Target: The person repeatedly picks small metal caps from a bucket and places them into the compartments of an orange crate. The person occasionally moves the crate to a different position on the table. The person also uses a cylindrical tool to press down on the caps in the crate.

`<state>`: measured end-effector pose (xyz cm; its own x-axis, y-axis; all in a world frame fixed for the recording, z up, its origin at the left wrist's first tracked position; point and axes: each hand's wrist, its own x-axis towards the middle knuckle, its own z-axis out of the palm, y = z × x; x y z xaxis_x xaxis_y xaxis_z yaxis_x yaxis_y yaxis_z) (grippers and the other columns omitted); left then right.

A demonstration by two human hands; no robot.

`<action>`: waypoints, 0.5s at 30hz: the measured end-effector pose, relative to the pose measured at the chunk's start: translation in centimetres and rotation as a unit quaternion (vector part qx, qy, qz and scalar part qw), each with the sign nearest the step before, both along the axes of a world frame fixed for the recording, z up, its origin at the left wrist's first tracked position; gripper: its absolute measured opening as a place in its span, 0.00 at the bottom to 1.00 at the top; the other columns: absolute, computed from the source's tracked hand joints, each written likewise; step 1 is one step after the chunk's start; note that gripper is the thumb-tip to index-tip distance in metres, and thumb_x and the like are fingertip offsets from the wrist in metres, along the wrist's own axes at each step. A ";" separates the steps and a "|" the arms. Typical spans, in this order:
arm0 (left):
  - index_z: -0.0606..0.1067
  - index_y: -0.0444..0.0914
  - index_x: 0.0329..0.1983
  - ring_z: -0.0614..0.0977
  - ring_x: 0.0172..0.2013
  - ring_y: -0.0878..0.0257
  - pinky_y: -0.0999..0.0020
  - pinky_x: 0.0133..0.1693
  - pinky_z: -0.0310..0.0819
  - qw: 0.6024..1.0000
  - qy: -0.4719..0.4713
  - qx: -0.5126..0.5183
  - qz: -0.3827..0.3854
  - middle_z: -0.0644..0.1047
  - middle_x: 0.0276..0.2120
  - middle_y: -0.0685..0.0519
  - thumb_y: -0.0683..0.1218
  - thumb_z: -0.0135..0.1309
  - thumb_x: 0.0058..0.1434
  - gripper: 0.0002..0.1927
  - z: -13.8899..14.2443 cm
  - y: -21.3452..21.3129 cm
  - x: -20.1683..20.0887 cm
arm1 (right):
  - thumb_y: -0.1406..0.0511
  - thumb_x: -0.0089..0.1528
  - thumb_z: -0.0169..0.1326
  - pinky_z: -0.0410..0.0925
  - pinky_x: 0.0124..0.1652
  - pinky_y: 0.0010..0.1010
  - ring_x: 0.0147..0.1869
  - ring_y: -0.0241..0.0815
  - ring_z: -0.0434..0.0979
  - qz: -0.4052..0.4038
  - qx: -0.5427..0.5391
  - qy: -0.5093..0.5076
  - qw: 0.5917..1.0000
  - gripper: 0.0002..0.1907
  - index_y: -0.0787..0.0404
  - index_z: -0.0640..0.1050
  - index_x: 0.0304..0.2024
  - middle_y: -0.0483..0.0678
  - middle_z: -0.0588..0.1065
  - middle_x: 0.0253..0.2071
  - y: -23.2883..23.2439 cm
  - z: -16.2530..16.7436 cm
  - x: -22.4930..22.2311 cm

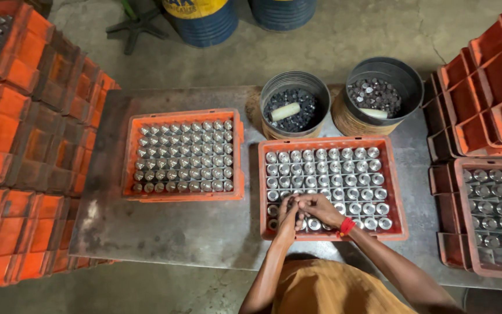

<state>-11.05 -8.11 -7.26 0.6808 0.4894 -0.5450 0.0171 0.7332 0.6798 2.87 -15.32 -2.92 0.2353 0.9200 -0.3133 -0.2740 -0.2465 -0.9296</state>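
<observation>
Left hand: the left hand [287, 214] hovers over the lower left corner of the near tray, fingers curled in tight and pressed against the other hand; whatever they pinch is too small to make out.
Right hand: the right hand [319, 208] sits just beside it, knuckles up, fingers bunched closed against the left fingertips; I cannot tell what is between them. A red wristband [347, 227] circles this wrist.
Near tray: the orange crate [395, 204] lies straight ahead on the table, packed with rows of shiny metal cups [344, 174], open ends up. Both hands cover its bottom left rows.
Far tray: a second orange crate [183, 114] sits to the left, apart from the first, filled with pointed metal pieces [181, 156].
Tins: two round tins stand behind the near tray, the left tin [295, 81] holding dark small parts and a pale cylinder, the right tin [386, 70] holding greyer parts.
Table: a worn steel table [169, 227] carries all of it.
Surroundings: stacked orange crates [30, 145] rise on the left, more stacked crates [483, 104] on the right, and blue drums [204, 20] stand on the floor beyond.
</observation>
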 end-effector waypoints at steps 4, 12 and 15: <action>0.74 0.40 0.47 0.65 0.16 0.72 0.77 0.16 0.54 0.989 -0.017 -0.129 0.072 0.66 0.20 0.60 0.60 0.53 0.69 0.20 -1.7 0.4 0.9 | 0.64 0.63 0.62 0.74 0.40 0.31 0.40 0.39 0.81 -0.093 -0.026 -0.193 0.976 0.14 0.64 0.84 0.49 0.50 0.84 0.41 0.4 -0.2 2.1; 0.76 0.41 0.47 0.71 0.27 0.68 0.74 0.28 0.64 0.972 -0.050 -0.183 0.135 0.70 0.27 0.59 0.50 0.53 0.69 0.10 -3.9 -0.2 -1.1 | 0.73 0.51 0.56 0.72 0.41 0.47 0.41 0.62 0.80 -0.047 0.092 -0.608 0.787 0.11 0.61 0.81 0.36 0.58 0.79 0.37 4.5 0.7 7.2; 0.76 0.41 0.49 0.71 0.27 0.68 0.74 0.28 0.65 0.980 -0.025 -0.141 0.141 0.71 0.28 0.58 0.51 0.52 0.70 0.11 -3.9 -0.6 -1.4 | 0.73 0.54 0.54 0.71 0.39 0.49 0.39 0.62 0.79 -0.028 -0.029 -0.652 0.757 0.10 0.60 0.81 0.37 0.58 0.78 0.37 5.6 0.5 6.9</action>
